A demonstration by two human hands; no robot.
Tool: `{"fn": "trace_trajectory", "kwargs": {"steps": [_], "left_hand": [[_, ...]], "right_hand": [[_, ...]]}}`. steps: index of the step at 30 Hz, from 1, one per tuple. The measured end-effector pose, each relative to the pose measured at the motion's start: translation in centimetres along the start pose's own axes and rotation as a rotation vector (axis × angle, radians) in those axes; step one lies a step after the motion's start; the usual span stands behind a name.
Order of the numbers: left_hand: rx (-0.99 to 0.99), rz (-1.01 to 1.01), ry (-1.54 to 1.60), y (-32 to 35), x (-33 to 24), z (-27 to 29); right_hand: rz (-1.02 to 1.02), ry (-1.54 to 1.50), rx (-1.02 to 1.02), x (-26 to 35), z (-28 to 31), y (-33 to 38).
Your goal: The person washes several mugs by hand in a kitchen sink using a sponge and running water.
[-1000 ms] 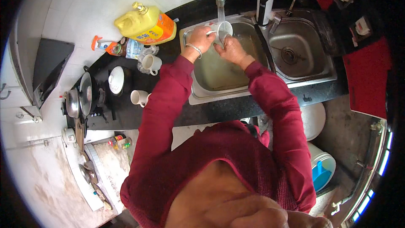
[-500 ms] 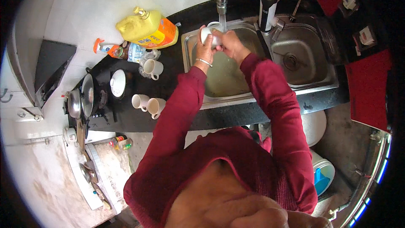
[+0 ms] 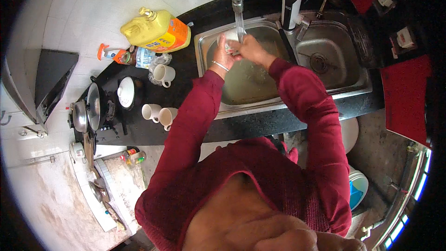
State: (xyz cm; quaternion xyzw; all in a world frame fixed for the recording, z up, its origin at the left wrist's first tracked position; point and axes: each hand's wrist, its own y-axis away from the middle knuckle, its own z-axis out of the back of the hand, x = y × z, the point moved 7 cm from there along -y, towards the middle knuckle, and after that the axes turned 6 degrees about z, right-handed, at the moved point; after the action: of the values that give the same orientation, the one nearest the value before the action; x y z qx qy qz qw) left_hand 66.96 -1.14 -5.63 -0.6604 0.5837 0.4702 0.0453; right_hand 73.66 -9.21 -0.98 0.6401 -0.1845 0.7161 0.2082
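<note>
L grip [image 3: 224, 56] — wht mug [image 3: 230, 42], now turned

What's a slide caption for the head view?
Left hand and right hand on a white cup at the running tap.

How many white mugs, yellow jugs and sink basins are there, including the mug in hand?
White mugs on the counter: 3
White mug in the left hand: 1
Yellow jug: 1
Sink basins: 2
Total: 7
</note>
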Motion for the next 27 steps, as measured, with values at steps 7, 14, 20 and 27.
{"fn": "trace_trajectory", "kwargs": {"steps": [7, 14, 20, 27], "left_hand": [[-0.090, 0.041, 0.029, -0.3, 0.0, 0.1], [0.182, 0.146, 0.028, 0.7, 0.7, -2.4], [0.058, -0.029, 0.149, 0.5, -0.4, -1.6], [0.257, 0.281, 0.137, 1.8, 0.6, -2.3]], "right_hand": [[0.241, 0.524, -0.049, 2.3, -0.2, 2.1], [0.314, 0.459, 0.031, 1.3, 1.5, 2.0], [-0.032, 0.029, -0.110, 0.2, 0.3, 0.9], [0.543, 0.678, 0.170, 3.9, 1.7, 4.6]]}}
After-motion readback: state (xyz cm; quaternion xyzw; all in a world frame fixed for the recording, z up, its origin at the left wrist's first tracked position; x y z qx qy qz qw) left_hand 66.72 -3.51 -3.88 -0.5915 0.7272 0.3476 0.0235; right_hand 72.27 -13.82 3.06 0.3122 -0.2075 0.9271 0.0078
